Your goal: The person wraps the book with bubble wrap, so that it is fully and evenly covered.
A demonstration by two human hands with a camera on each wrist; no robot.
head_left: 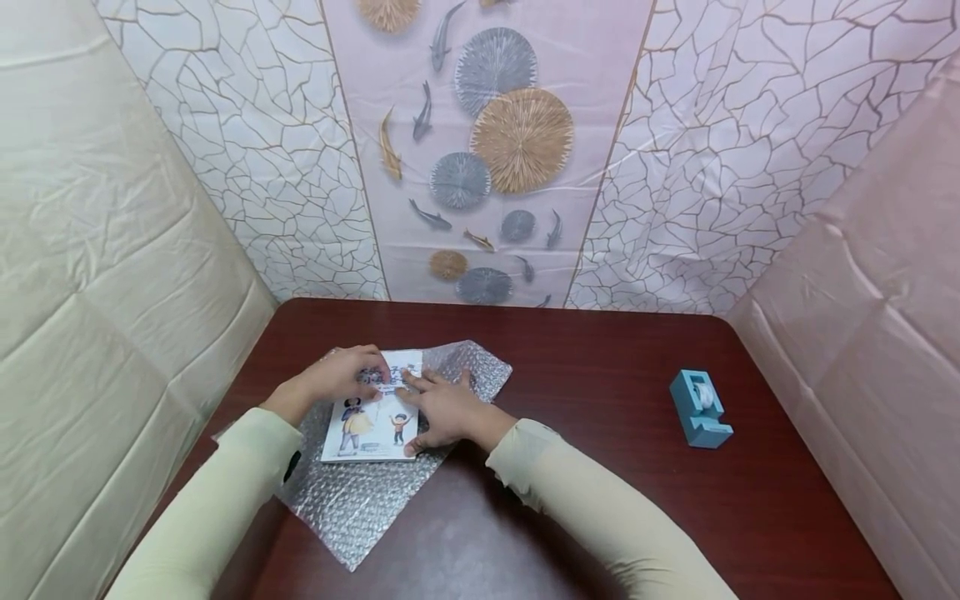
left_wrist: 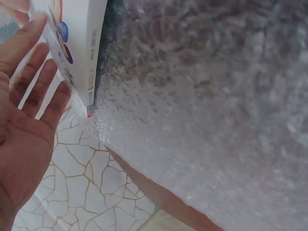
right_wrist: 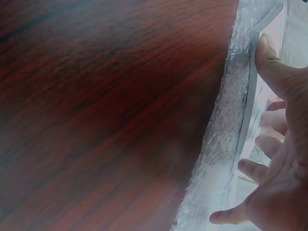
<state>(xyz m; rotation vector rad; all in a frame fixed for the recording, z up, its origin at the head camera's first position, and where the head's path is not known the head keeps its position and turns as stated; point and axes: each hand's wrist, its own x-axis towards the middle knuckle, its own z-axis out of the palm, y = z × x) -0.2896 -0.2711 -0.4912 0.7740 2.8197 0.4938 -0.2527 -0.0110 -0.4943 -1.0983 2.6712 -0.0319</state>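
Observation:
A white book (head_left: 375, 429) with cartoon figures on its cover lies on a sheet of bubble wrap (head_left: 352, 500), set askew to it. My left hand (head_left: 341, 375) is over the book's upper left part, thumb and fingers apart. In the left wrist view its fingers (left_wrist: 41, 82) reach along clear wrap at the cover, beside the book's spine (left_wrist: 94, 57). My right hand (head_left: 450, 408) rests spread on the book's right side. Its thumb (right_wrist: 267, 48) presses near the book's edge in the right wrist view, the other fingers splayed across the cover.
A blue tape dispenser (head_left: 701, 408) with a roll of tape stands on the right part of the dark red wooden table (head_left: 592, 400). Patterned cloth (head_left: 480, 150) hangs behind the table, and pale padded walls (head_left: 97, 250) flank both sides.

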